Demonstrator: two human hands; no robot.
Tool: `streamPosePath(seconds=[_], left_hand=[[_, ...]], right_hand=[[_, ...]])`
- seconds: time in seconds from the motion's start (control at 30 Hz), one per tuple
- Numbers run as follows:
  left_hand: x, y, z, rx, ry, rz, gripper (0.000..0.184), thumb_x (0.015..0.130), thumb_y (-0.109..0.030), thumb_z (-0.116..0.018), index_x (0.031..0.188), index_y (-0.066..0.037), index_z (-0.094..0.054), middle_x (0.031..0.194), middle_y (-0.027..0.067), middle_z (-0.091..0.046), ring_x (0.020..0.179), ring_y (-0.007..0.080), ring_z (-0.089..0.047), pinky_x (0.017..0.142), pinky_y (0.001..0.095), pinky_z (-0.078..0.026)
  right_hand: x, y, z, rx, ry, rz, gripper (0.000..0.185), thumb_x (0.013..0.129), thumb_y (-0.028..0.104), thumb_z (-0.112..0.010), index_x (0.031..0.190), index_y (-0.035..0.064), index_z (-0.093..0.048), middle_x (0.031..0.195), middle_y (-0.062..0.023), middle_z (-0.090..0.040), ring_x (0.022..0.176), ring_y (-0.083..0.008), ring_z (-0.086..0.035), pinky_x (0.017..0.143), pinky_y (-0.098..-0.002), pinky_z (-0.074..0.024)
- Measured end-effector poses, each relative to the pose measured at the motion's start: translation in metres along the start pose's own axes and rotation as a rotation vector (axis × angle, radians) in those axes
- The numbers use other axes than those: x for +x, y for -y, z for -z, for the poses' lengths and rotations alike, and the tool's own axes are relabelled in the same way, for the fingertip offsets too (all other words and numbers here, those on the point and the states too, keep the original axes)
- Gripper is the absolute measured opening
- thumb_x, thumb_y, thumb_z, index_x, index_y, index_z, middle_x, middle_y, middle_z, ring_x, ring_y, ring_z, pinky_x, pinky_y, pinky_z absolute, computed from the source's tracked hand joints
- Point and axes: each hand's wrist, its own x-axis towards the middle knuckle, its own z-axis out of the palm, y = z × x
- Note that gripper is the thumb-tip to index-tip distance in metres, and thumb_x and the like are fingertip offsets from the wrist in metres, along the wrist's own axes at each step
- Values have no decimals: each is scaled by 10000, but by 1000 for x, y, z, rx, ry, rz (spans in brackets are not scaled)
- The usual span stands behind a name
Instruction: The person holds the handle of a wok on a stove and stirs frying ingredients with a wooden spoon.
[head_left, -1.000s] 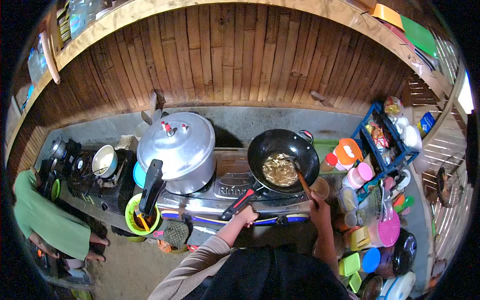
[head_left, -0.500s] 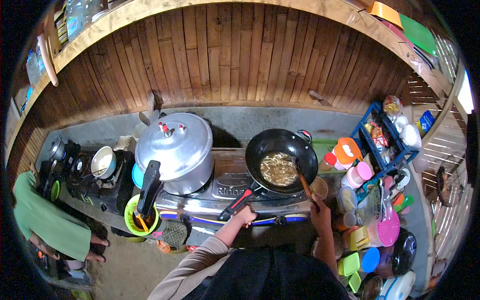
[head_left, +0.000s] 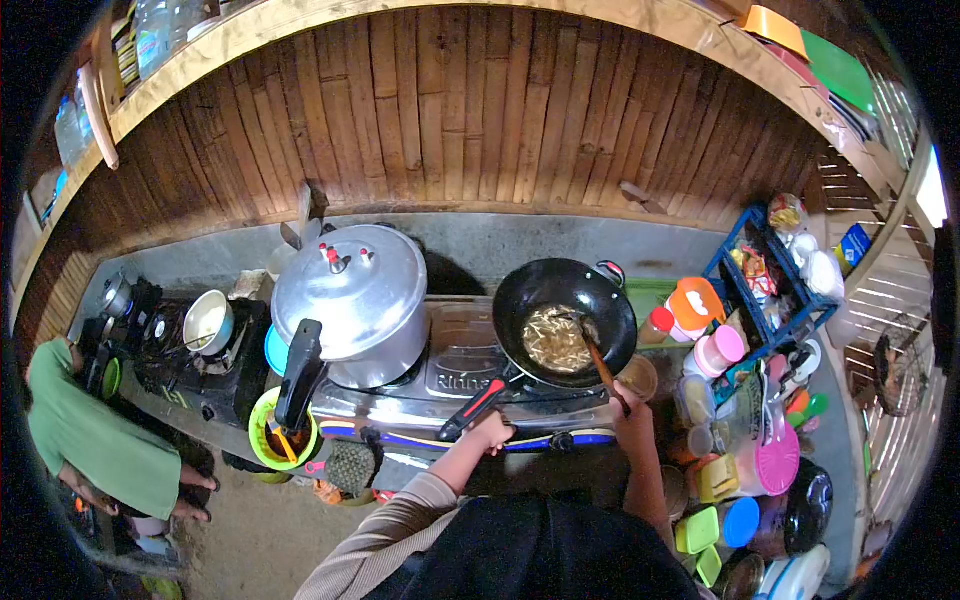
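My right hand (head_left: 632, 418) is closed around the wooden handle of a spatula (head_left: 603, 368), whose lower end dips into a black wok (head_left: 508, 318). Many pale strips lie in brownish liquid (head_left: 556, 340) inside the wok. My left hand (head_left: 490, 432) is a closed fist at the stove's front edge, just beside the wok's black and red handle (head_left: 474, 408); whatever its fingers hold, if anything, is hidden. The wok sits on the right burner of a steel stove (head_left: 450, 380). On the left burner stands a large silver pressure cooker (head_left: 350, 295).
A lime-green bowl (head_left: 262, 440) with dark contents and an orange utensil stands left. Several jars and tubs, including a pink-lidded one (head_left: 776, 467), crowd the right side beside a blue rack (head_left: 735, 245). A person in green (head_left: 95, 420) is at far left, near another stove (head_left: 165, 385).
My right hand has shifted slightly left and up with the spatula, whose lower end has moved left within the wok. My left hand stays in place.
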Motion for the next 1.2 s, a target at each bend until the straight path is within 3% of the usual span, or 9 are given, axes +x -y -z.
streamPosePath(seconds=[0.07, 0.13, 0.27, 0.33, 0.57, 0.63, 0.87, 0.93, 1.2], left_hand=[[-1, 0, 1, -13, -9, -17, 402, 843, -323, -533, 632, 16, -572, 541, 103, -593, 408, 194, -581, 399, 332, -485], [7, 5, -3, -8, -3, -2, 399, 843, -322, -534, 634, 16, -575, 545, 105, -597, 409, 191, -582, 403, 332, -488], [16, 12, -8, -3, -10, -5, 390, 838, -317, -540, 650, 21, -582, 550, 111, -602, 414, 189, -586, 408, 336, -494], [18, 14, -7, -15, -1, -5, 386, 837, -317, -539, 660, 23, -584, 547, 106, -600, 414, 188, -586, 408, 334, -493], [12, 9, -3, 21, 16, -8, 403, 839, -335, -530, 689, 33, -595, 547, 84, -604, 410, 174, -583, 416, 325, -497], [11, 9, -2, 9, 17, -8, 401, 839, -331, -531, 694, 37, -593, 546, 88, -601, 407, 176, -581, 410, 324, -494], [27, 19, -11, -1, 25, 18, 339, 806, -306, -543, 622, -24, -591, 534, 85, -602, 420, 177, -590, 407, 311, -487], [25, 19, -11, -11, 22, 7, 333, 803, -303, -542, 625, -25, -592, 538, 84, -605, 424, 176, -593, 408, 310, -489], [24, 17, -9, -13, 12, 1, 325, 793, -303, -538, 631, -26, -590, 566, 76, -617, 433, 164, -594, 420, 298, -497]], right_hand=[[3, 2, -2, 3, 6, -15, 300, 856, 82, -603, 1151, 25, -604, 1045, -214, -648, 1001, -280, -636, 873, -335, -470], [5, 6, -3, 18, 15, 38, 308, 879, 142, -576, 1172, 49, -582, 1062, -223, -631, 1010, -361, -611, 880, -384, -472], [3, 13, -1, -9, 43, 21, 300, 871, 134, -578, 1161, 57, -592, 1055, -226, -630, 988, -367, -617, 856, -393, -484], [0, 17, 1, -21, 18, -93, 309, 843, 74, -600, 1149, 33, -610, 1002, -202, -663, 982, -271, -643, 858, -329, -473], [-16, 12, 13, -7, 49, -149, 317, 843, 54, -593, 1158, 31, -603, 1030, -200, -656, 987, -254, -641, 852, -314, -469], [-18, 15, 18, -29, 27, -170, 316, 852, 122, -614, 1167, 100, -597, 1002, -239, -638, 930, -378, -633, 778, -376, -516], [-25, -1, 14, -32, -42, -17, 321, 846, 98, -609, 1167, 113, -598, 1021, -235, -638, 944, -376, -631, 784, -367, -513], [-25, 7, 15, 13, 39, -108, 318, 844, 47, -589, 1162, 30, -601, 1082, -183, -649, 1028, -255, -627, 885, -319, -462], [-23, 13, 6, 29, 13, -120, 319, 847, 47, -577, 1164, 13, -595, 1073, -195, -648, 1023, -241, -628, 869, -310, -469]])
